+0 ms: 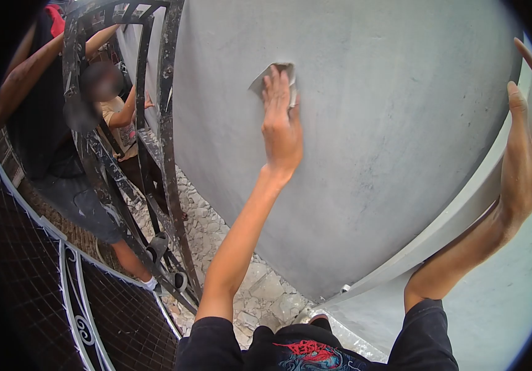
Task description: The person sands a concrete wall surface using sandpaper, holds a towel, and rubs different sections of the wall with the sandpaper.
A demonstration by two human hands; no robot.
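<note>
My left hand [282, 127] presses a small greyish sheet [260, 83] flat against the grey wall [371, 123], its thumb at the right side of the sheet. The sheet looks like sandpaper or cloth, and its corners stick out past the fingers. The fingertips are slightly blurred. At the far right, my right hand [526, 161] rests on the pale edge of the wall with fingers and thumb spread, and nothing shows in it.
A black metal frame [166, 111] stands left of the wall. Behind it are a person in dark clothes [43, 136] and another in a tan shirt [117, 114]. Broken rubble [266, 287] covers the ground. A metal grille [83, 315] is at lower left.
</note>
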